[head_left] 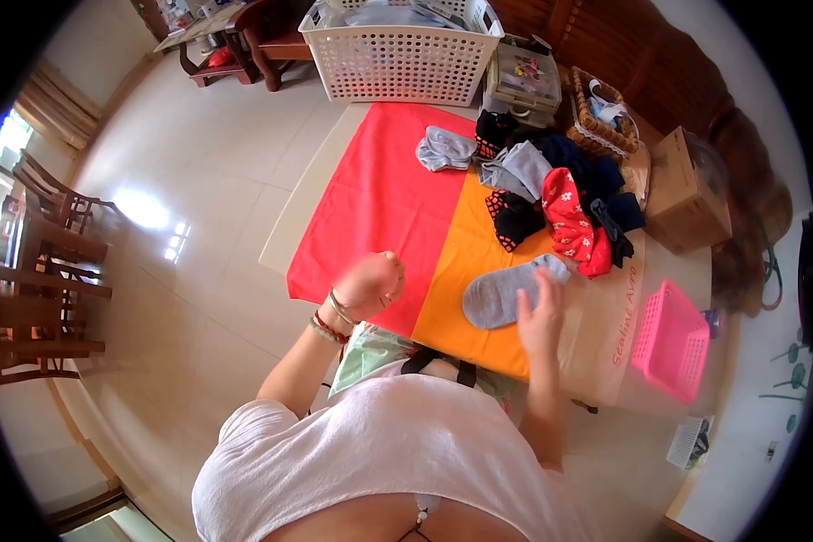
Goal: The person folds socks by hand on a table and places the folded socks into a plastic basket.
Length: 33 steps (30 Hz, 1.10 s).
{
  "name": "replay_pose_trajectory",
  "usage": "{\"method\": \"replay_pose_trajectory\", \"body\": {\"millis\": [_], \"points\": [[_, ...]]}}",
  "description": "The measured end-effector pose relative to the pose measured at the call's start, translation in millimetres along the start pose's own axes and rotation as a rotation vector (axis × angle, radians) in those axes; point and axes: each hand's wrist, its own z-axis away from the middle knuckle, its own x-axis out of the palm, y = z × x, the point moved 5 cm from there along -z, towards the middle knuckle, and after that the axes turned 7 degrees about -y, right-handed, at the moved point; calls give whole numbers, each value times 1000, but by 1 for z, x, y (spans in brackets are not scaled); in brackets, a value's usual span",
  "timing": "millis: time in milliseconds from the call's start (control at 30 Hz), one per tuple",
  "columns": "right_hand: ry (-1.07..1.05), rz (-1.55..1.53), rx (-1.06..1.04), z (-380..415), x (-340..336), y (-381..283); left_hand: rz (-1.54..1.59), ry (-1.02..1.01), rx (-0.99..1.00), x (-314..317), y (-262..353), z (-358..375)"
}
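A grey sock (495,296) lies flat on the orange part of the cloth (456,262). Over its right end is my right hand (542,312), thumb and fingers apart, fingertips right at the cuff. My left hand (367,285), with bracelets at the wrist, hovers above the red part of the cloth (370,199); its fingers are curled in, slightly blurred, and no item shows in them. Beyond the hands sits a pile of clothing: a folded grey sock bundle (446,148), a grey piece (515,170), a red floral piece (569,221) and black-and-red items (513,219).
A white perforated basket (402,63) stands at the table's far edge, beside a lidded plastic box (522,81). To the right are a wicker basket (596,117), a cardboard box (686,194) and a pink basket (670,339). Wooden chairs (45,271) stand off to the left.
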Motion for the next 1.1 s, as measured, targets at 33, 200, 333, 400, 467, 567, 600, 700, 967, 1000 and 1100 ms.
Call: {"method": "replay_pose_trajectory", "body": {"millis": [33,200,333,400,467,567,600,700,967,1000,1100], "points": [[-73,-74,-18,7,8,-10,-7,-27,3,-2,-3,0],[-212,-67,-98,28,29,-53,-730,267,12,-1,-4,-1],[-301,55,-79,34,37,-58,-2682,-77,-37,56,-22,-13],[-298,67,-85,36,40,-57,-2562,-133,-120,39,-37,-8],[-286,92,-98,39,42,-53,-2601,-245,-153,39,-46,-7],[-283,106,-104,37,40,-54,-2666,-258,-212,38,-48,-8],[-278,112,-103,37,40,-54,-2682,-264,-229,38,-48,-9],[-251,111,-98,37,41,-55,-2677,-259,-238,39,-47,-9],[-114,56,-80,38,35,-51,-2544,-179,-185,39,-47,-13],[-102,5,-47,39,32,-49,-2530,-162,-156,40,-47,-15],[-87,-179,2,40,23,-48,-2323,-199,-109,49,-51,-23]]}}
